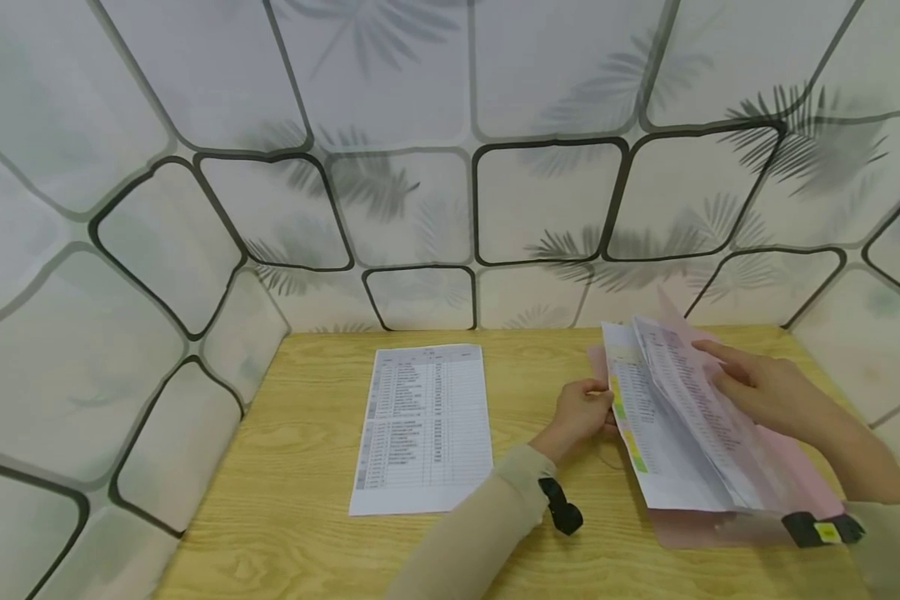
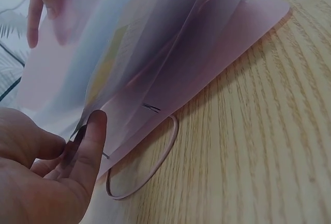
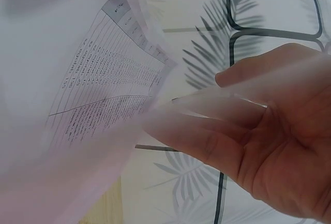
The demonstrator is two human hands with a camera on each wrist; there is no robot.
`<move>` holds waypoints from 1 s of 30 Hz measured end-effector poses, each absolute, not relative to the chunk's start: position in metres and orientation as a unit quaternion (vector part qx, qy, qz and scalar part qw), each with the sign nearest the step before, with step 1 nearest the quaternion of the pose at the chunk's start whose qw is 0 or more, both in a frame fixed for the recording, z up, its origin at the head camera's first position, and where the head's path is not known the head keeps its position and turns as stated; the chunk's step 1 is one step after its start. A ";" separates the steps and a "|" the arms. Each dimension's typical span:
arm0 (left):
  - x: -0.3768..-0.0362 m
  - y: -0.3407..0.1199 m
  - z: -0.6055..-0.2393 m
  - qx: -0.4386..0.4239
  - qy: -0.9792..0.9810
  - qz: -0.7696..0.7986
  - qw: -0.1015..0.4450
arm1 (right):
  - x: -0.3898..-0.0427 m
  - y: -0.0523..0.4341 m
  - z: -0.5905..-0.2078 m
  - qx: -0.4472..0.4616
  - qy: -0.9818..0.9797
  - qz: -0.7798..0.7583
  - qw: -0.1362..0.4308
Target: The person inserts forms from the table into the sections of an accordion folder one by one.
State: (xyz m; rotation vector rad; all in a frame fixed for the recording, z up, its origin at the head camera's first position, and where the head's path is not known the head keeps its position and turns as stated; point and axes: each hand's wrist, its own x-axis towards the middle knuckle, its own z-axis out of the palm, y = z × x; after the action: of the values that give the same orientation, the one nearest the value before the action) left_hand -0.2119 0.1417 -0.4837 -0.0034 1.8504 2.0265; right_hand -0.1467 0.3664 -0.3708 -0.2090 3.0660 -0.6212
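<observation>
Pinching with my left hand (image 1: 581, 415) edge of translucent pink plastic folder (image 1: 727, 521); my right hand (image 1: 765, 392) fingers lift printed white table sheets (image 1: 675, 433); separate printed sheet (image 1: 423, 429) flat on wooden desk (image 1: 300, 467).

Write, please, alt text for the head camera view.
Two hands leaf through printed sheets in a pink folder on a wooden table: left hand pinches the edge, right hand lifts pages. One printed sheet lies apart.
</observation>
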 end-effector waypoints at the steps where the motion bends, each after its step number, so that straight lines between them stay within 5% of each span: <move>1: -0.212 0.142 -0.484 -0.002 0.662 0.723 0.196 | -0.147 0.366 -0.371 -0.067 0.978 -0.199 0.002; 30: -0.209 0.149 -0.484 -0.025 0.605 0.765 0.221 | -0.147 0.366 -0.370 -0.068 0.976 -0.206 0.000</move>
State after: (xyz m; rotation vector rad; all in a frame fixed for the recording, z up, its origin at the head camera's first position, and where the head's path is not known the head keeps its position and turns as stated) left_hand -0.2087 0.1486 -0.4843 -0.0678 1.6718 2.1133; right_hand -0.1467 0.3663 -0.3700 -0.2139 3.0667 -0.6461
